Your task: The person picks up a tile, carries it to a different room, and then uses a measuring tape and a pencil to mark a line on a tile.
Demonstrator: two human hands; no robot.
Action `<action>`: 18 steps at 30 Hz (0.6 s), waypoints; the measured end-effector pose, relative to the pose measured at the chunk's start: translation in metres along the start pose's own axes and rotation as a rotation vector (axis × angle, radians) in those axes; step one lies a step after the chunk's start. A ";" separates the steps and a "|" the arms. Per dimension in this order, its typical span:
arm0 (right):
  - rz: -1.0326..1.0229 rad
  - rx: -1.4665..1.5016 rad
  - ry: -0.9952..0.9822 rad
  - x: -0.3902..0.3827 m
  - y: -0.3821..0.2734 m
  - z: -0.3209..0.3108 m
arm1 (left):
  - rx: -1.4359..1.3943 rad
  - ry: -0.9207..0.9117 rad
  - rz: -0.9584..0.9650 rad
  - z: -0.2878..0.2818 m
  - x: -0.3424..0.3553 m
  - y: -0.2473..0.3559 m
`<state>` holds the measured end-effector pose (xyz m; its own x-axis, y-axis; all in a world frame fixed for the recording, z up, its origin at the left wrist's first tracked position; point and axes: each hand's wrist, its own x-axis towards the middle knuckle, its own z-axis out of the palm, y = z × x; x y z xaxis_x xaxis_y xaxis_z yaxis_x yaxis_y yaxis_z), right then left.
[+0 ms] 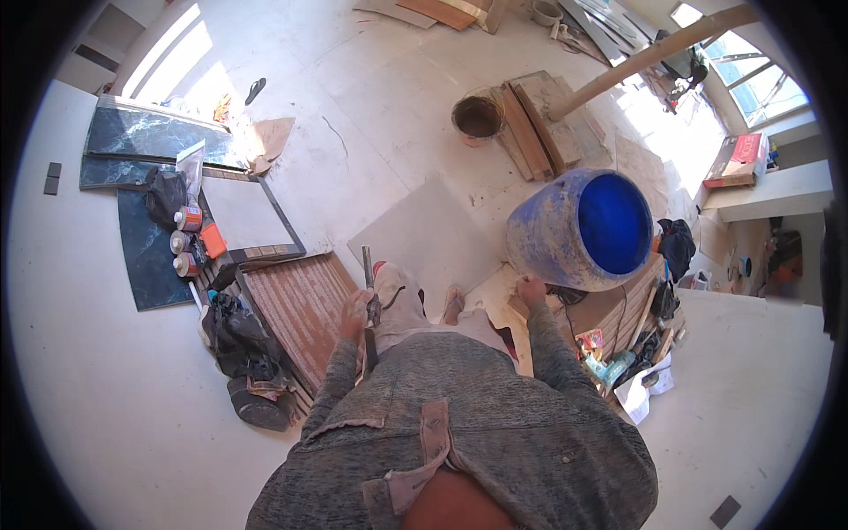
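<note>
1. Tool (367, 268): metal, rod-like, just left of view centre, in front of the person's leg; all clock directions run from it, 12 at the top of the view.
2. Left hand (353, 316): fingers wrapped around the tool.
3. Right hand (532, 290): 3 o'clock, fingers curled, just beside the drum; cannot tell if it holds anything.
4. Drum (546, 221): between 2 and 3 o'clock, blue, smeared outside, open mouth.
5. Grey tile (417, 221): between 1 and 2, flat on the floor.
6. Brown panel (296, 305): 8 o'clock, striped, near left hand.
7. Black bags (234, 331): 8 o'clock, farther out.
8. Cans (185, 242): past 9, three.
9. Dark slabs (141, 132): 10 o'clock.
10. Bucket (478, 136): 1 o'clock, beside planks (523, 141).
</note>
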<state>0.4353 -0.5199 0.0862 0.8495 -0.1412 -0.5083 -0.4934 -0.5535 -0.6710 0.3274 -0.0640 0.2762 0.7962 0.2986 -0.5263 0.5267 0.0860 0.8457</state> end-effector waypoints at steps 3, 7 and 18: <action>-0.037 0.048 -0.025 0.038 -0.070 0.000 | -0.063 0.043 0.005 -0.024 0.063 0.006; 0.007 0.121 -0.050 0.098 -0.149 0.038 | -0.157 0.017 -0.069 -0.059 0.150 0.043; -0.006 -0.016 -0.185 0.302 -0.442 0.262 | -0.096 0.032 -0.095 -0.219 0.521 0.138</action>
<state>0.8606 -0.1029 0.0876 0.8030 0.0150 -0.5958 -0.4839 -0.5673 -0.6664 0.7499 0.3112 0.1383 0.7332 0.3143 -0.6030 0.5676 0.2054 0.7973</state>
